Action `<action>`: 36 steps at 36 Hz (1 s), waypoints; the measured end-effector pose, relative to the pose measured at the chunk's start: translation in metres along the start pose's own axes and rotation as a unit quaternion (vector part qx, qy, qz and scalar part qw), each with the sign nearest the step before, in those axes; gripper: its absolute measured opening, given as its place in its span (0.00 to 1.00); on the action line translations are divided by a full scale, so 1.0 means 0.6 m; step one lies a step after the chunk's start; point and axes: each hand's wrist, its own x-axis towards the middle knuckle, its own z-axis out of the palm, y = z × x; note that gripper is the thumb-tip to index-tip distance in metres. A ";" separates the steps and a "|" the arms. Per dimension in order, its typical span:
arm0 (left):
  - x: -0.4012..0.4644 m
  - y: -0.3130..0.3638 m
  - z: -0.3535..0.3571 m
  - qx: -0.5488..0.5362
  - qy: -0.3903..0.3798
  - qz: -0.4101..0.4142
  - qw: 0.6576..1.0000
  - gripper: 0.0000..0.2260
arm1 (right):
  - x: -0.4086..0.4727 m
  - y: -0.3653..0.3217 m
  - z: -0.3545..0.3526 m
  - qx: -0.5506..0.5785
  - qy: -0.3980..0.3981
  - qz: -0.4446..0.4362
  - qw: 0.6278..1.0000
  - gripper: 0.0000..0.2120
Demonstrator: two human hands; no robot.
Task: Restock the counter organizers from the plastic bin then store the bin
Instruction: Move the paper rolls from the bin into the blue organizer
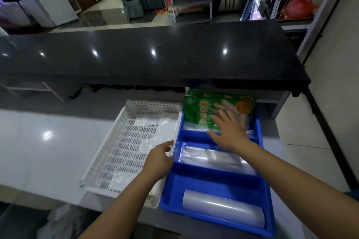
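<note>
Blue divided organizer [217,184] beside white perforated plastic bin [124,141] on pale tabletop [38,141], green glove packets [206,110] with blurred unreadable print, right hand [230,130] flat and spread on packets, left hand [159,158] pinching bin rim

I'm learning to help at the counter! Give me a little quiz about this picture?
1. True or false: the right hand lies flat on the green packets.
2. What colour is the divided organizer? A red, B blue, C yellow.
3. Which hand touches the white basket?

Key: 1 true. 2 B. 3 the left hand, at the basket's right rim.
</note>
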 end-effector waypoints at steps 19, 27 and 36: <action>-0.315 -0.334 -0.179 -0.105 0.190 0.116 0.969 0.26 | -0.351 -0.513 0.069 0.145 -0.044 -0.199 0.968 0.25; -0.516 -0.659 -0.135 0.005 0.169 -0.164 0.972 0.34 | -0.458 -0.692 0.286 0.030 -0.269 -0.238 0.933 0.29; -0.628 -0.807 -0.111 -0.081 0.175 -0.316 0.929 0.35 | -0.472 -0.834 0.378 -0.055 -0.340 -0.309 0.886 0.31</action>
